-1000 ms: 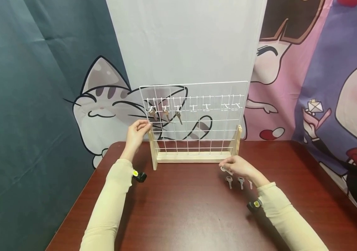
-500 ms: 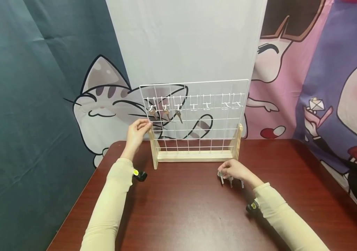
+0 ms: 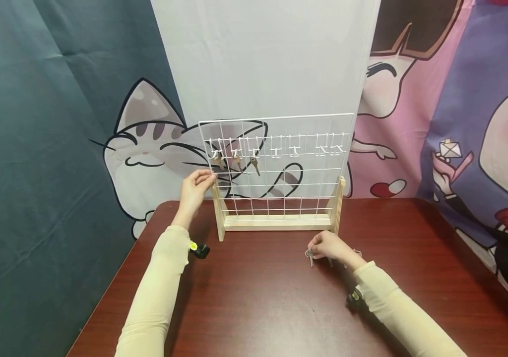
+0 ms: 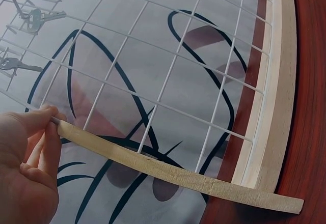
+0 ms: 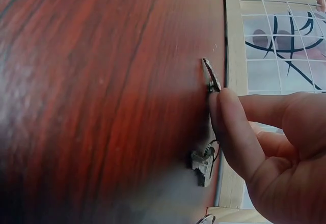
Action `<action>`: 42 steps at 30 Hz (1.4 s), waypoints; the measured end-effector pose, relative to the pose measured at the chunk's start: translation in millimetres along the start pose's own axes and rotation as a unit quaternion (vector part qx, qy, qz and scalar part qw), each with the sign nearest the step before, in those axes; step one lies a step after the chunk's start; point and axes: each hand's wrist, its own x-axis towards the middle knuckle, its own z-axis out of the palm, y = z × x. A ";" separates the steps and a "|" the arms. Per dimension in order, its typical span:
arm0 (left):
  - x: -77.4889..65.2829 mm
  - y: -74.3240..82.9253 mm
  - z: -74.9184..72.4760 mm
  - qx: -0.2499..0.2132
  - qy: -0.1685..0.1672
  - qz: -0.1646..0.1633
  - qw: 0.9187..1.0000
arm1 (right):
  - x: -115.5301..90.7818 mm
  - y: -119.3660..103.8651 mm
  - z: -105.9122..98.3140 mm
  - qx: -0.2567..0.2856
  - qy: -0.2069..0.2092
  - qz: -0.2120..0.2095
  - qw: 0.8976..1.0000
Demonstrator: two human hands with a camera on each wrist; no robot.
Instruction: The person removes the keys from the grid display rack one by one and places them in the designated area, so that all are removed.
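In the head view my left hand (image 3: 193, 191) pinches the left edge of the white wire grid (image 3: 284, 184), right at the top of the wooden side post (image 3: 218, 213); the left wrist view shows thumb and fingers closed there. My right hand (image 3: 331, 245) is low over the table, in front of the stand's right end. Between its thumb and finger it pinches a silver key (image 5: 212, 75), blade pointing out; whether the key touches the table I cannot tell. Another key with a ring (image 5: 205, 164) lies under that hand, and more keys are partly hidden behind it.
Three keys, including a dark key (image 3: 254, 165), hang on the left hooks of the grid. Several white hooks, such as a hook (image 3: 294, 150), line its right part. The wooden base bar (image 3: 276, 223) stands on the red-brown table (image 3: 254, 297). Printed cloths hang behind.
My right hand has moved left and down toward the table with the key in its pinch, passing over the lying keys. My left hand keeps its place on the grid.
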 end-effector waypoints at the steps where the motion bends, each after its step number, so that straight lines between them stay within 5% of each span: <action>1: -0.1 0.2 -0.4 0.001 0.001 0.001 1.000 | 0.5 -0.4 0.6 -0.003 0.004 0.004 1.000; 11: -0.1 2.7 -1.6 -0.006 -0.008 -0.011 1.000 | 0.4 -6.3 2.9 -0.041 0.032 0.031 0.998; 18: -15.6 31.1 0.5 -0.008 -0.018 -0.016 1.000 | -0.6 -8.4 5.3 -0.036 0.042 0.048 0.997; 31: -15.3 32.1 0.5 -0.008 -0.020 -0.010 1.000 | -2.3 -8.2 2.4 -0.024 0.032 0.043 0.998; 42: -17.7 35.2 0.2 -0.007 -0.022 -0.011 1.000 | -3.8 -11.1 -20.0 -0.022 0.041 0.020 0.999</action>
